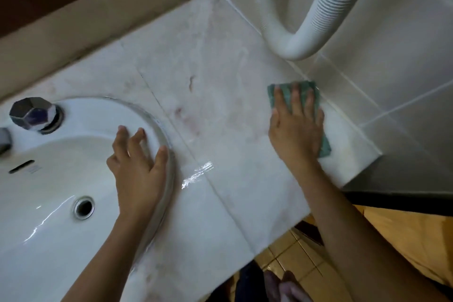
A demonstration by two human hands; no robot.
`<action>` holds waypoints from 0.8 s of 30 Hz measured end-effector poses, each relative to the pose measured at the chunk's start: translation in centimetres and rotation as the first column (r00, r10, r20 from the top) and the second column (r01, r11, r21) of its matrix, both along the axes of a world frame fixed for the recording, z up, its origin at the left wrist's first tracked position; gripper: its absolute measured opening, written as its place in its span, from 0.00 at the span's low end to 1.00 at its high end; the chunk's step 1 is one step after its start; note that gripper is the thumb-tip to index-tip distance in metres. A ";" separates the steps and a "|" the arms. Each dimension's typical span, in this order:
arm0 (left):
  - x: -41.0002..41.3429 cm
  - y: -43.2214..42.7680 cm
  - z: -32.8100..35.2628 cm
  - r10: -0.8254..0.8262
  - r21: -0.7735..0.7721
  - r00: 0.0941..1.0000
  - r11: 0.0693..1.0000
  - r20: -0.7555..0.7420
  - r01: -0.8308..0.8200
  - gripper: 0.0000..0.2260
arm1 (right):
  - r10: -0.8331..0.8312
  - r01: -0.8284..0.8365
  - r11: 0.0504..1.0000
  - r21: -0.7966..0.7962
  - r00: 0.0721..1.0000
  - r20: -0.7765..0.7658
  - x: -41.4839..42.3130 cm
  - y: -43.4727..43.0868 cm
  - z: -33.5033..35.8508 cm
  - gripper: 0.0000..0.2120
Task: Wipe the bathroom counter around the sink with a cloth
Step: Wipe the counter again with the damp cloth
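A green cloth [303,92] lies flat on the pale marble counter [220,95], close to the tiled wall at the right. My right hand [295,130] presses down on the cloth with straight, spread fingers; most of the cloth is hidden under it. My left hand [139,169] rests on the right rim of the white sink [49,193], fingers spread and relaxed, holding nothing. The counter shows faint reddish stains between the sink and the cloth and a wet glint near the sink rim.
A faceted metal tap knob [33,113] stands at the sink's back left. A white ribbed hose [301,22] loops down above the counter's far right. The counter ends at a corner [375,154] right of the cloth. Tiled floor and my feet [284,287] lie below.
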State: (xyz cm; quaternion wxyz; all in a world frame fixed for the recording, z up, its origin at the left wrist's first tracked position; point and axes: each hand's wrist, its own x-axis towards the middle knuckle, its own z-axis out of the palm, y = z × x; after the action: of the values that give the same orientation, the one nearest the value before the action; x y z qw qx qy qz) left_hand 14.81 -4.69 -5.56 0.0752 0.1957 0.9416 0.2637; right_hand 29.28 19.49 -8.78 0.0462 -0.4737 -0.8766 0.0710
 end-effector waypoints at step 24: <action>1.2 -1.8 1.4 0.054 0.253 0.997 0.967 -0.050 -0.039 0.13 | 0.588 -0.595 0.788 -0.161 0.804 -0.090 3.9 -21.1 1.2 0.26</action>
State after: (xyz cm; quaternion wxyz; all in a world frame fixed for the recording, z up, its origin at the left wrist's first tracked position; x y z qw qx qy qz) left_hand 15.97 -6.48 -4.16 0.0168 0.1889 0.9065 0.3772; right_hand 33.17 -1.57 -7.54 -0.0063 -0.1765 -0.9696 0.1695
